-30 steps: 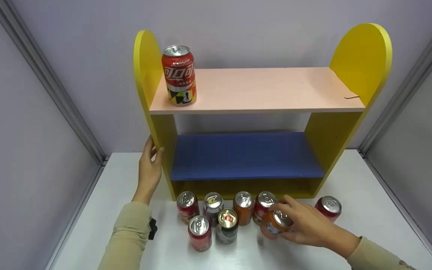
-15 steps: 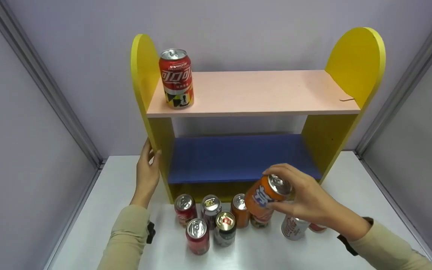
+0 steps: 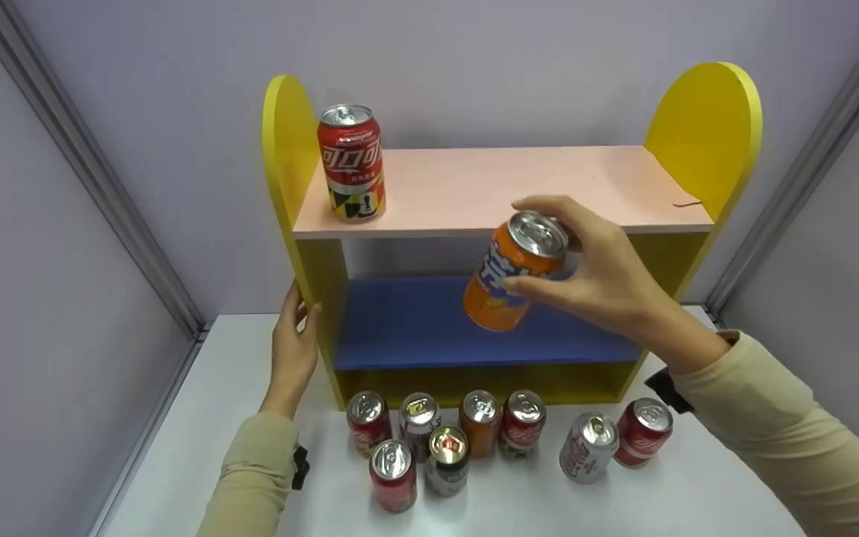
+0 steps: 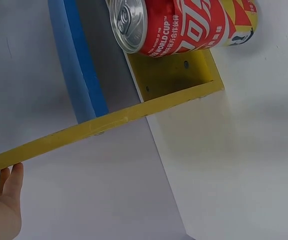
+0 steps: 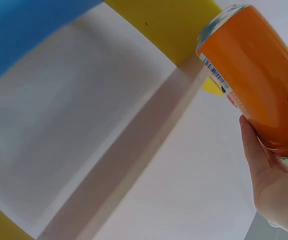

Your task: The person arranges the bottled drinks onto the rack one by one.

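My right hand (image 3: pixel 601 276) grips an orange soda can (image 3: pixel 515 272) between thumb and fingers, tilted, in front of the shelf unit's blue middle shelf (image 3: pixel 414 321) and just below the pink top shelf's (image 3: pixel 511 186) front edge. In the right wrist view the orange can (image 5: pixel 254 75) fills the upper right, with the hand (image 5: pixel 279 190) at its end. My left hand (image 3: pixel 295 350) rests against the outside of the yellow left side panel (image 3: pixel 288 156); the left wrist view shows its fingertips (image 4: pixel 14 175) touching the panel edge. A red cola can (image 3: pixel 353 164) stands upright at the top shelf's left end.
Several cans stand on the white table before the shelf, among them a dark green-topped can (image 3: pixel 447 462), another orange can (image 3: pixel 480 425) and a red can (image 3: pixel 392 477). To the right are a silver can (image 3: pixel 588 447) and a red can (image 3: pixel 644 432). Walls enclose both sides.
My right hand has lifted the orange can off the table, up and slightly left to the shelf's height. The silver can it had covered now shows. My left hand stays at the panel.
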Tool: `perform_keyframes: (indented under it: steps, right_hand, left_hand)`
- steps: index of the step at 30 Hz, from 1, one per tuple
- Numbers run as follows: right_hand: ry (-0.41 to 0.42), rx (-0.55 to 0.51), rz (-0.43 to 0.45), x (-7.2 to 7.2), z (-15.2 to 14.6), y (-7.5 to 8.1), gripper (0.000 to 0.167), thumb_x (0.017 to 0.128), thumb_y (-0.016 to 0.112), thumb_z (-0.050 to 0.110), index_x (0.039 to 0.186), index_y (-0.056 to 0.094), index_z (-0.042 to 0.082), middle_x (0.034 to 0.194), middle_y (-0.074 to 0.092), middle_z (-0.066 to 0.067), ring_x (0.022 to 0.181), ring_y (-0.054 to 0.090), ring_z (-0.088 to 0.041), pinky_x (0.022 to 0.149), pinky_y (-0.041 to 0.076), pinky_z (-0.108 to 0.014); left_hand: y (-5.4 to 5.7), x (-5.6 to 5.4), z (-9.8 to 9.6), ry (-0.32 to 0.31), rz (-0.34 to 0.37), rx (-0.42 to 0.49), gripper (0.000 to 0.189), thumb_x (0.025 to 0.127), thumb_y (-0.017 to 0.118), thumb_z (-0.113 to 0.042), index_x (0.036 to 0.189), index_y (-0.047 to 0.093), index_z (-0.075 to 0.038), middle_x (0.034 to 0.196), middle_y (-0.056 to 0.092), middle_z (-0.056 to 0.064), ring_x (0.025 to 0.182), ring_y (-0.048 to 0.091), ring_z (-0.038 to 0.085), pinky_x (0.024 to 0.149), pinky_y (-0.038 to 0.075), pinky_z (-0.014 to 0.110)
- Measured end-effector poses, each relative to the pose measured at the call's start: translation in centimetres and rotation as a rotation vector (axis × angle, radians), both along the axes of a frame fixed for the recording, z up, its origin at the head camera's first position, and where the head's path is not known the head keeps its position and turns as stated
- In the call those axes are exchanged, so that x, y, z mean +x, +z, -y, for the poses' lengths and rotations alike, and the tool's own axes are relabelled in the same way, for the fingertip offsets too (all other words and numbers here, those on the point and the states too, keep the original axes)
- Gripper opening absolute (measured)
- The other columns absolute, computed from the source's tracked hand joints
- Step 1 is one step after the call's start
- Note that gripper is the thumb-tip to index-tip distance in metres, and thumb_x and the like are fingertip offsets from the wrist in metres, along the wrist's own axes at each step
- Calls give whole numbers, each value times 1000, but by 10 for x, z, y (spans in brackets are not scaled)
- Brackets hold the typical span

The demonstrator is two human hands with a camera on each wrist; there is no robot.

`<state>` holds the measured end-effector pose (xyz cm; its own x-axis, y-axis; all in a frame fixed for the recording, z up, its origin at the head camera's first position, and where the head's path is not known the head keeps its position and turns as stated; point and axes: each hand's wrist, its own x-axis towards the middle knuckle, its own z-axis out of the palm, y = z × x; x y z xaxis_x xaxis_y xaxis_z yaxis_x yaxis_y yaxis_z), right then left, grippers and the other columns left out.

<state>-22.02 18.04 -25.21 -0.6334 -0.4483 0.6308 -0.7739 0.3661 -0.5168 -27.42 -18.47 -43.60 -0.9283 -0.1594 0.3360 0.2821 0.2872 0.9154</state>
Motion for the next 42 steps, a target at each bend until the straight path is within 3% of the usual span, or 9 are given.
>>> perform_keyframes:
  steps: [7, 18, 24, 30, 42]
  right_hand:
    - [-29, -49, -10, -24, 31, 30, 70, 76, 88, 13, 135, 52, 4, 122, 63, -6, 99, 65, -15, 83, 57, -29]
    - [-129, -165, 129, -61, 64, 56, 76, 79, 86, 19, 141, 45, 7, 125, 60, -9, 106, 63, -19, 92, 54, -33]
    - [-207, -142, 164, -82, 76, 63, 79, 78, 86, 22, 143, 42, 9, 129, 58, -8, 110, 62, -17, 93, 53, -27]
    - [-224, -138, 211, -96, 87, 67, 80, 79, 86, 22, 144, 41, 10, 133, 55, -11, 114, 60, -19, 95, 51, -26]
    - [-259, -195, 306, -106, 100, 61, 81, 79, 86, 22, 145, 41, 9, 135, 55, -11, 113, 61, -18, 95, 51, -26]
  left_hand:
    - [0, 2, 1, 27, 12, -24, 58, 107, 45, -15, 159, 21, -14, 157, 32, 17, 139, 37, 39, 112, 36, 50]
    - [6, 0, -6, 17, 21, -17, 57, 107, 43, -15, 159, 22, -19, 157, 33, 14, 140, 36, 37, 111, 37, 50]
    - [5, 1, -6, 16, 23, -25, 57, 107, 44, -17, 159, 22, -21, 156, 34, 15, 139, 37, 37, 110, 39, 49]
    - [5, 2, -7, 16, 13, -21, 58, 107, 44, -15, 159, 21, -18, 156, 34, 15, 139, 37, 37, 111, 38, 48]
    - [5, 2, -10, 20, 1, -4, 57, 106, 46, -12, 159, 25, -19, 153, 38, 15, 137, 41, 36, 109, 41, 46]
